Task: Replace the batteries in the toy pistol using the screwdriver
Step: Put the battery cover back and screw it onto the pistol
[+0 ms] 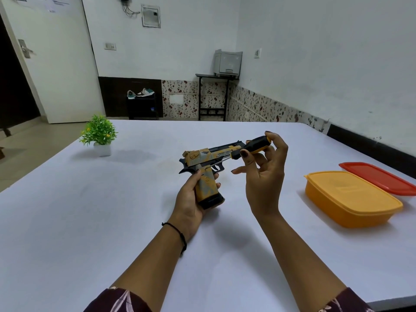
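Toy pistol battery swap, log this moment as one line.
left hand holds yellow-and-black plastic toy pistol by handle | right hand pinches black-and-yellow-handled screwdriver | tip at pistol's upper handle

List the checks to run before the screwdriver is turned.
1. Steady toy pistol: left hand grips its handle. Ok.
2. Secure screwdriver: right hand pinches its handle. Ok.
3. Tip seated in a screw: tip meets the top of the pistol's handle, screw too small to see. Cannot tell.
4. Spare batteries ready: none visible; yellow box is lidded. Cannot tell.
5. Landing spot for a loose screw: table lies below both hands. Ok.
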